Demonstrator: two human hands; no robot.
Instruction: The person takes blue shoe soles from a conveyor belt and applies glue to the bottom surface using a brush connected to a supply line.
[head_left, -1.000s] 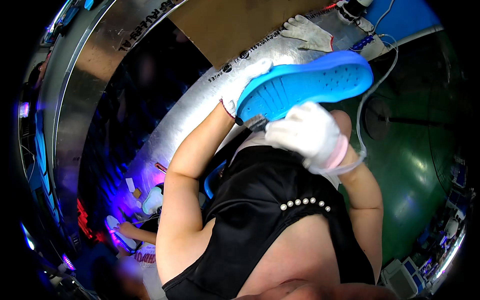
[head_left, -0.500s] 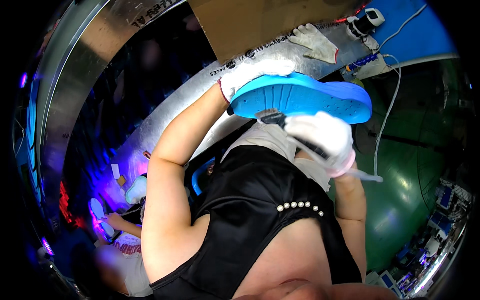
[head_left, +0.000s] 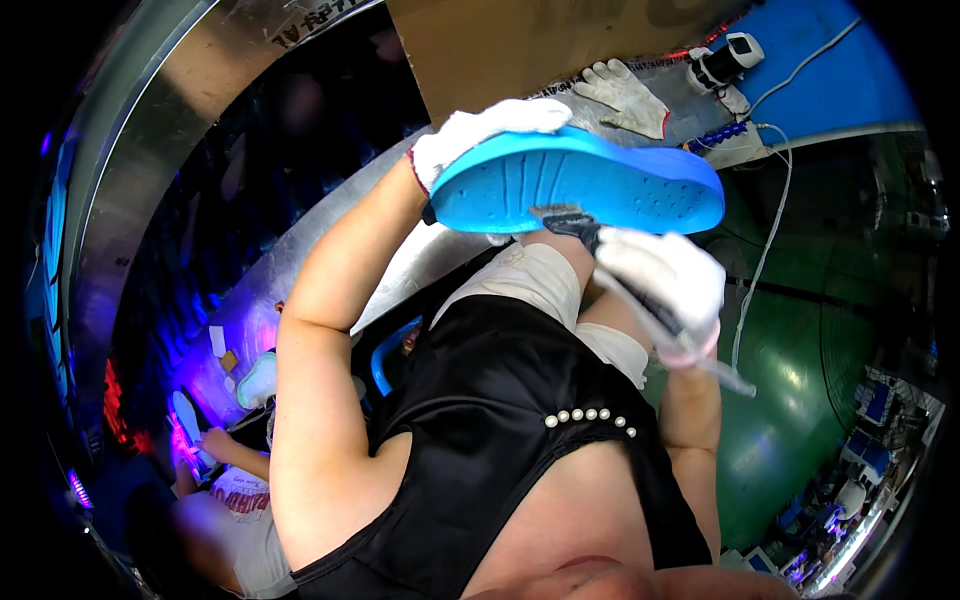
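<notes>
Green workshop floor (head_left: 790, 385) spreads at the right, beside a metal bench (head_left: 405, 262) that the fisheye lens bends into an arc. Along the bench's far edge lies a flat brown board (head_left: 550, 50). Near the bench's right end, a loose white glove (head_left: 628, 102) with red trim rests just beside the board, and a black-and-white device (head_left: 726, 64) stands at that end.

Above the bench's near edge, a bright blue shoe sole (head_left: 620, 185) is held up, its grooved and dotted face visible. The wearer's left hand (head_left: 490, 132), in a white glove, grasps its left end, fingers laid along the upper rim. The gloved right hand (head_left: 668, 275) is closed round the dark handle of a flat brush (head_left: 568, 223); its head overlaps the sole's lower edge, though contact is unclear. Toward the bench's left end, a co-worker's hand (head_left: 213, 443) is at a pale sole (head_left: 185, 412) under purple light.
</notes>
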